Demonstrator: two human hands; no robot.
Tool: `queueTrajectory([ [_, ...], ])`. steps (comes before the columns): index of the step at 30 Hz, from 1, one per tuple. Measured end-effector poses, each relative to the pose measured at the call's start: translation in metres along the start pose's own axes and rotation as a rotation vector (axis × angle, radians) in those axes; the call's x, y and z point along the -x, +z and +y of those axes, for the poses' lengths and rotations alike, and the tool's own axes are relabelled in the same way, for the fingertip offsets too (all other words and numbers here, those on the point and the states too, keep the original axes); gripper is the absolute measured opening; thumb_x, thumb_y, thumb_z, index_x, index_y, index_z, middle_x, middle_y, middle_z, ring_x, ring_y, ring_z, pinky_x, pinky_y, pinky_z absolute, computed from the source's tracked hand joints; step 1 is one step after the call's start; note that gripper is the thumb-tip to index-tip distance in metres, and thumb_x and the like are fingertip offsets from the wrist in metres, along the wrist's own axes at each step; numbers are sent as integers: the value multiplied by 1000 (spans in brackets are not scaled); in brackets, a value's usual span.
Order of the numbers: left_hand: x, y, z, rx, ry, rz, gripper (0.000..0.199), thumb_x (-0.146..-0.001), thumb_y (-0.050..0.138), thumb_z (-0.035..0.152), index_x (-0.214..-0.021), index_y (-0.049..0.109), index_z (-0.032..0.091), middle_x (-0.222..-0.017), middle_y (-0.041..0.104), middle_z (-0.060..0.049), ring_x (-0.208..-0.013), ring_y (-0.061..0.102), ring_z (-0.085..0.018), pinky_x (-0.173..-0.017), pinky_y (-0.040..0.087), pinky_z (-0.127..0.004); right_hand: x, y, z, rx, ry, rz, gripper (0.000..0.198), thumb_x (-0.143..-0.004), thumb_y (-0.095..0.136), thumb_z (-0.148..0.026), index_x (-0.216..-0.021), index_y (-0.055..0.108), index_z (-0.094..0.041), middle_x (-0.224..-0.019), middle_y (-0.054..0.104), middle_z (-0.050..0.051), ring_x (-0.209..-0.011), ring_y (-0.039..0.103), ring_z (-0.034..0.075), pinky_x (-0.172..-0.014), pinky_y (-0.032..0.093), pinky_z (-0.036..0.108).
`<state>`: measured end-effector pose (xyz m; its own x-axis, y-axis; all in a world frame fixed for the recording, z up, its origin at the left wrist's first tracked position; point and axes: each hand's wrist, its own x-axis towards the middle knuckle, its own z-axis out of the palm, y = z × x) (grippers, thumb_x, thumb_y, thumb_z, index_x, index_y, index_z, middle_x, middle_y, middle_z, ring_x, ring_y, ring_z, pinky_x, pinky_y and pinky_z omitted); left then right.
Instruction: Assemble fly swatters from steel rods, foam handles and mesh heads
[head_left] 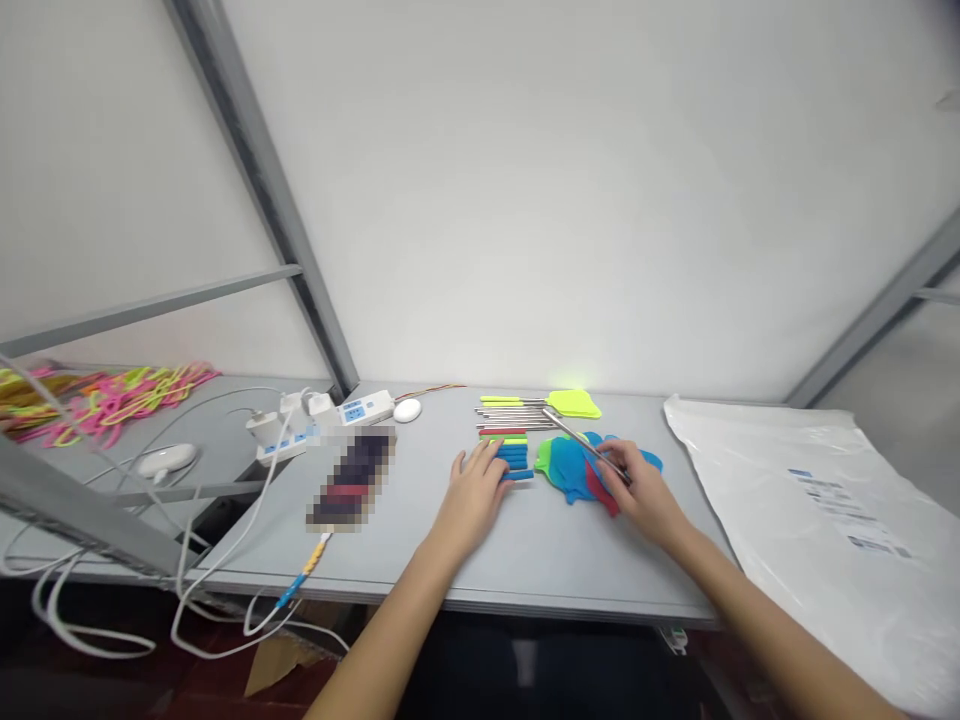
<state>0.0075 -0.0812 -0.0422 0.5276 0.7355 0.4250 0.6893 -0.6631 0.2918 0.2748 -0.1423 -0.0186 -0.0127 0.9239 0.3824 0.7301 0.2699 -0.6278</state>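
"Head view, the right hand: what has it got?"

"A metal rod, pinched between thumb and fingers. The hand is at the right edge of the pile of flat pieces, and the rod slants over that pile toward the wall, its far end up by the other rods."

"And the left hand?"

"Just left of the pile, fingers bent at a blue tube. Whether they grip it or only rest there, I can't tell from here."

"More tubes about?"

"A row of tubes, also left of the pile: red nearest the wall, then green, yellow and blues. The other rods lie on the wall side of the pile, a yellow swatter beside them."

"Farther out?"

"Right of the pile, a big white plastic bag with a label. Well left of it, a flat thing, blurred over, a cable at its near end. Left of the pile and closer to the wall, a white disc and a power strip. Farthest left of it, pink and yellow cords."
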Motion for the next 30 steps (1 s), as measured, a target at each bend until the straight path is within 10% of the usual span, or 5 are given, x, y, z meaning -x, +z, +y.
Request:
queueTrajectory([
  [5,16,-5,12,119,54,27,23,-97,41,35,-108,57,24,-102,67,-5,-92,62,-19,-82,45,-35,58,-8,-5,-270,125,39,21,-88,54,-43,-96,63,-27,-92,67,3,-81,63,20,-76,48,34],
  [14,19,-5,15,143,-12,85,27,-98,35,36,-105,58,24,-102,68,-4,-91,62,-19,-79,46,-32,66,18,-2,-1024,440,273,27,-78,69,-45,-87,64,-20,-59,58,-3,-60,54,13,-63,46,27],
  [30,11,-2,30,-22,80,-242,37,-100,24,40,-78,48,22,-74,60,1,-66,53,-17,-68,33,-30,62,18,8,-1285,458,228,24,-86,61,-44,-88,56,-21,-65,64,0,-62,56,13,-61,46,25],
])
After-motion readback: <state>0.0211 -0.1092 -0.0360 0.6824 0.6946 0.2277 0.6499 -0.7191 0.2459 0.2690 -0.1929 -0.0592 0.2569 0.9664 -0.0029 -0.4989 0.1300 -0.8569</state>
